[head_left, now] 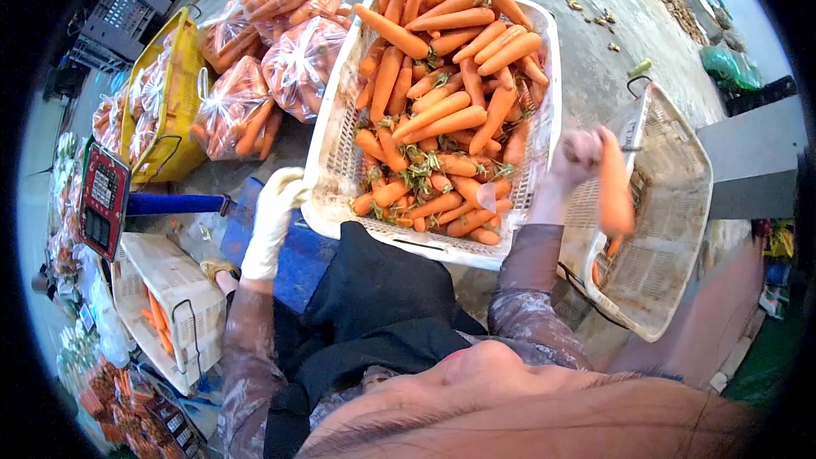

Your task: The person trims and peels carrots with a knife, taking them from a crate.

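Observation:
A white plastic crate (321, 161) heaped with orange carrots (442, 115) stands in front of me. My left hand (285, 191), in a pale glove, is at the crate's near left side, its bent fingers closed at the rim. To the right of the crate, my bare right hand (580, 151) is closed at the upper end of a single large carrot (615, 187). That carrot hangs lower end down, slightly blurred, over the near side of a second white crate (676, 204). Only a little orange shows inside this second crate.
Clear bags of carrots (308, 59) lie at the upper left beside a yellow crate (170, 132). A red scale display (104, 195) on a blue post stands left, above another white crate (183, 293) with several carrots. A blue platform (293, 263) lies beneath my left arm.

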The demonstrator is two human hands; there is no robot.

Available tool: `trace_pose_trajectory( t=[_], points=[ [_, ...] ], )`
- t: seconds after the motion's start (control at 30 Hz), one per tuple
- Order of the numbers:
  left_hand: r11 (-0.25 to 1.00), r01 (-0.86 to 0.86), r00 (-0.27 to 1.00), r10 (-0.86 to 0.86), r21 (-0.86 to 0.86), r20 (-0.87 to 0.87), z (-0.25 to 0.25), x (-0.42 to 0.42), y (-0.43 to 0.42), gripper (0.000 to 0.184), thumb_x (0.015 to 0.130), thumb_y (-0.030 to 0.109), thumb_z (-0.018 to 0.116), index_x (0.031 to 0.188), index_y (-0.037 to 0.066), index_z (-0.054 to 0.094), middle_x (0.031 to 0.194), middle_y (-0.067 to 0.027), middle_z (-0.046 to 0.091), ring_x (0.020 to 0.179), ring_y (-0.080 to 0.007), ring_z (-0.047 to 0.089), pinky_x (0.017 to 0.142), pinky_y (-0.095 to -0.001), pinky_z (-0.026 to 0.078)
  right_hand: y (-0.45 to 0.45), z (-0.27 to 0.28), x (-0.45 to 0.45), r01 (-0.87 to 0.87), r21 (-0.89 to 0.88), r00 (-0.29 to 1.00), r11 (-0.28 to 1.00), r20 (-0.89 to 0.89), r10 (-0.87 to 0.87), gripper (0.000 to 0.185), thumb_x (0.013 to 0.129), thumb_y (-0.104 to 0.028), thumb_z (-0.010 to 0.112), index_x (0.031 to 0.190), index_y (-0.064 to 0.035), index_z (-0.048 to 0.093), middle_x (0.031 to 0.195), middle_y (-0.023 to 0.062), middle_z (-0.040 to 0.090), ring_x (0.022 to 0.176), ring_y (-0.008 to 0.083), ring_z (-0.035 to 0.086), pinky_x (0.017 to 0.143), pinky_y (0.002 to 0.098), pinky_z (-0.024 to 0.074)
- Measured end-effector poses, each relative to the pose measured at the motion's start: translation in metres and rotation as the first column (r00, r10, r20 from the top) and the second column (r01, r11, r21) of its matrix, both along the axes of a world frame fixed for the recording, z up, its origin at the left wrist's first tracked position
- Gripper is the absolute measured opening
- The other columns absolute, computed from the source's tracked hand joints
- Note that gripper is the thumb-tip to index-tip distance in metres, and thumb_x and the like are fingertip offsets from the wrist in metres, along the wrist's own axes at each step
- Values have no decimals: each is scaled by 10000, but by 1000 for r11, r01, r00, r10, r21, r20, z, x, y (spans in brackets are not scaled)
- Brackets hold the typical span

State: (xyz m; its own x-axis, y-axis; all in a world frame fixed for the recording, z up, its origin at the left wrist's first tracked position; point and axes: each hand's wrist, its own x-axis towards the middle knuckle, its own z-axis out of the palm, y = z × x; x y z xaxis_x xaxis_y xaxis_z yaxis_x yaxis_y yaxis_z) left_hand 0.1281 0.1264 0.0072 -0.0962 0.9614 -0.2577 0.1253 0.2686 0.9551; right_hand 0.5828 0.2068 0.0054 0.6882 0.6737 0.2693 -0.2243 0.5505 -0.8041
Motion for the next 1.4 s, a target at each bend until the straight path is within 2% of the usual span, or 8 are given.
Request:
trace_pose_trajectory(
  t=[0.07, 0.2, 0.43, 0.6, 0.73, 0.83, 0.97, 1.4],
  points=[
    [974, 179, 973, -155, 135, -172, -9, 41, 29, 274, 835, 141, 642, 1063, 0, 584, 892, -57, 628, 800, -133, 594, 753, -254, 477, -3, -13, 27, -134, 949, 320, 284, -230, 919, 202, 782, -222, 699, 748, -100, 542, 502, -73, 371, 382, 45, 306, 399, 203, 282],
    [784, 555, 606, -153, 277, -780, -37, 133, 90, 690, 724, 362, 716, 1235, -23, 458, 1120, -220, 558, 1056, -362, 550, 929, -411, 433, 9, -24, 18, -178, 873, 410, 454, -354, 841, 279, 785, -303, 714, 736, -98, 532, 467, -82, 321, 354, 47, 284, 384, 203, 264],
    [708, 704, -107, 179, 53, -978, -119, 227, 150, 848, 638, 309, 769, 1313, -14, 371, 1001, -127, 532, 858, -253, 545, 644, -345, 469, 23, -35, -29, -559, 532, 277, 636, -603, 748, 380, 884, -435, 561, 706, -105, 498, 491, -55, 336, 354, 63, 277, 391, 221, 248],
    [824, 567, 203, -152, -11, -967, -89, 203, 164, 573, 615, 182, 742, 1136, 56, 541, 882, -152, 620, 765, -305, 629, 667, -375, 515, 22, -33, -43, -661, 397, 284, 637, -653, 702, 314, 926, -326, 510, 707, -100, 507, 495, -39, 350, 345, 72, 284, 369, 240, 250],
    [693, 676, 695, -713, -251, -97, -91, 155, 156, 390, 665, 175, 623, 1036, 56, 599, 914, -97, 655, 775, -224, 625, 664, -330, 514, 19, -26, -55, -550, -471, 824, 690, -171, 540, 310, 901, -242, 555, 622, -120, 495, 494, -24, 444, 363, 79, 373, 359, 226, 274],
    [739, 572, 658, -155, -355, 737, -76, 125, 100, 496, 668, 158, 568, 1141, 12, 539, 946, -96, 590, 759, -213, 580, 605, -292, 488, 17, -35, -70, -25, -536, 704, 844, 590, 395, 237, 832, -232, 637, 666, -93, 542, 525, 75, 538, 452, 232, 531, 441, 333, 400],
    [729, 683, 106, -159, 44, 982, -63, 119, 67, 725, 618, 274, 619, 1233, -58, 428, 837, -131, 532, 585, -170, 504, 497, -281, 439, 8, -26, -82, 212, -414, 291, 885, 891, 348, 216, 739, -247, 687, 669, -86, 560, 572, 139, 569, 566, 340, 589, 523, 435, 459],
    [783, 616, 113, 22, -88, 993, -53, 128, 27, 654, 697, 336, 577, 1187, -83, 467, 894, -181, 596, 558, -204, 559, 440, -286, 470, 3, -33, -111, 103, -205, 121, 973, 974, 192, 281, 799, -231, 659, 633, -93, 480, 566, 64, 533, 501, 270, 547, 451, 373, 416]
  ],
)
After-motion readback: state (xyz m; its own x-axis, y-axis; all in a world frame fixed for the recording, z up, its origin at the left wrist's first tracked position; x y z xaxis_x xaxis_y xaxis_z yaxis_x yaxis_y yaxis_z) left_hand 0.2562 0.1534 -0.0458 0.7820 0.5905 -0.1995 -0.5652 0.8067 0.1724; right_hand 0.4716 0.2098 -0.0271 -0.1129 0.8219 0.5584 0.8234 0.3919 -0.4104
